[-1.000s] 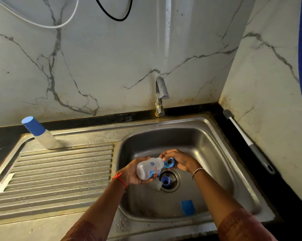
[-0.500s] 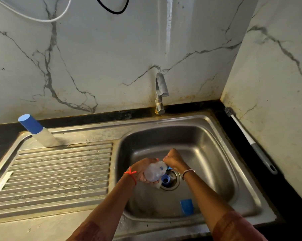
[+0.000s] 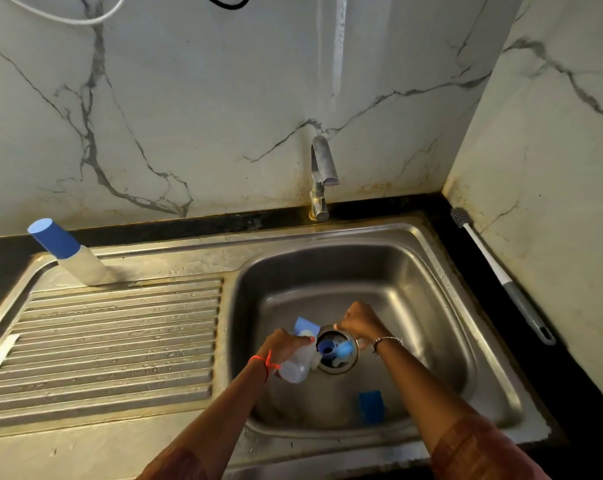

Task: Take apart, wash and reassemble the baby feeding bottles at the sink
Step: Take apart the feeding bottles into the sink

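Baby bottle [image 3: 295, 367] is sitting low centre of frame, inside the sink [image 3: 431, 306], tilted with its open neck pointing at the drain [image 3: 338, 370]. Left hand [image 3: 284, 344] is gripping the clear body, fingers wrapped round it. Right hand [image 3: 357, 322] is hovering just right of it, directly over the drain, fingers curled down; can't tell if it's pinching anything.

Blue parts [image 3: 336, 348] are lying in the drain cup. They're looking like collar and teat bits, too blurred to confirm. Blue cap [image 3: 371, 407] is lying on the basin floor, lower centre. Another blue piece [image 3: 307, 325] is peeking out behind the left hand.

Second bottle [image 3: 69, 254], cap on, is standing upper left on the drainboard, well apart. Tap [image 3: 322, 174] is showing no stream. Brush [image 3: 501, 275] is lying at right on the tabletop [image 3: 563, 393].

Judging: take-apart step on this bottle is looking done or nearly so, washing not yet begun. Next move is calling for water on and the brush fetched with the right hand, while keeping the small parts from slipping down the drain.
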